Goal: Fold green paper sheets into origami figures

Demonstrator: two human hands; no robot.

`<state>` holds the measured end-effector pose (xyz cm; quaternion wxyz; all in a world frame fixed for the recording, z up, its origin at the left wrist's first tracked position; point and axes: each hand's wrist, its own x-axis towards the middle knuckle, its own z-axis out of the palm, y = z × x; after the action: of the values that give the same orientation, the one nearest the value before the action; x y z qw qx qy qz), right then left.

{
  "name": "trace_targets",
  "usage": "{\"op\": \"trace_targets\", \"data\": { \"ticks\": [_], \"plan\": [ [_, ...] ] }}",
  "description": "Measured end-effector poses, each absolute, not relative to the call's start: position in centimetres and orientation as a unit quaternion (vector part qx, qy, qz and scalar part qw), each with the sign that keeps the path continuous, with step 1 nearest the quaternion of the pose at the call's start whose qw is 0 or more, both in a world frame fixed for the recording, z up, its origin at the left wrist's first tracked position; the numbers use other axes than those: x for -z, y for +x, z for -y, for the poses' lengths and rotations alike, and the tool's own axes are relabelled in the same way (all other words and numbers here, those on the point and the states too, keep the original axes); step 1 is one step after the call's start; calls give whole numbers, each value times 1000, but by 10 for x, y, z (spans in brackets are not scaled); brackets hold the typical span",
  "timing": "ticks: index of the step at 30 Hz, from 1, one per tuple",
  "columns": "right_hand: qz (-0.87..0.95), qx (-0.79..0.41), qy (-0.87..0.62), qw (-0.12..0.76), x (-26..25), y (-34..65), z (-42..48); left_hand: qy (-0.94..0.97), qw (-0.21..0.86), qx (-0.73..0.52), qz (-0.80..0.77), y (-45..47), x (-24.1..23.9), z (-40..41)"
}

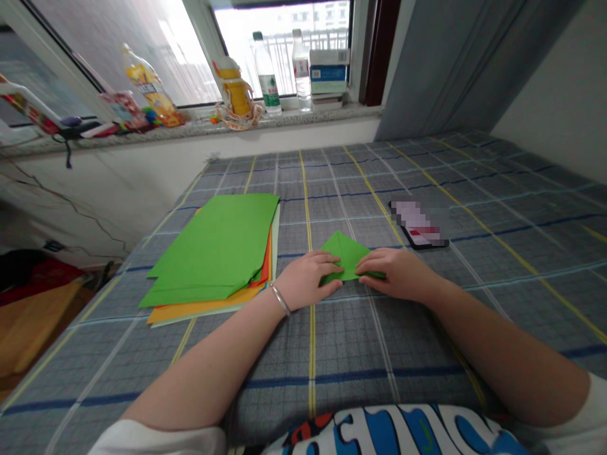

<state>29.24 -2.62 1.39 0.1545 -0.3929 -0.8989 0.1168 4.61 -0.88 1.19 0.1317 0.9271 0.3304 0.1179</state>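
**Q:** Where's the piece being worked?

**A:** Folded green paper (346, 254) lies on a checked bedsheet (327, 360), directly in front of the person, between the two hands.

**Q:** State of the grips?

**A:** Left grip (307, 280), metal bangle (281, 301) at the wrist, is open and flat on the paper's left side, pressing, not pinching. Right grip (397, 273) is open too, lying across the right side. Neither looks closed on it.

**Q:** How far along?

**A:** One sheet is folded, apparently more than once, into a pointed shape with its peak away from the person. The hands hide the lower layers, so I can't count the folds.

**Q:** What's left?

**A:** A stack of loose paper sheets (213, 253), green on top with orange beneath, lies flat to the left, unfolded, with no hand on it. A phone (417, 240) lies to the right, its screen blurred.
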Motion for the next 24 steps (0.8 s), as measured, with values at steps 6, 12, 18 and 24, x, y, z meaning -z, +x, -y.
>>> {"op": "trace_targets", "data": {
  "ticks": [6, 12, 18, 24],
  "plan": [
    [881, -133, -422, 166, -15, 290, 27, 908, 189, -164, -337, 45, -4, 5],
    [874, -144, -437, 155, -15, 288, 28, 891, 233, -175, -347, 45, 0, 2],
    [871, -154, -439, 157, -13, 288, 27, 896, 238, -171, -335, 45, -1, 1],
    [880, -130, -429, 158, -10, 288, 26, 903, 224, -164, -328, 45, -4, 2]
  ]
}}
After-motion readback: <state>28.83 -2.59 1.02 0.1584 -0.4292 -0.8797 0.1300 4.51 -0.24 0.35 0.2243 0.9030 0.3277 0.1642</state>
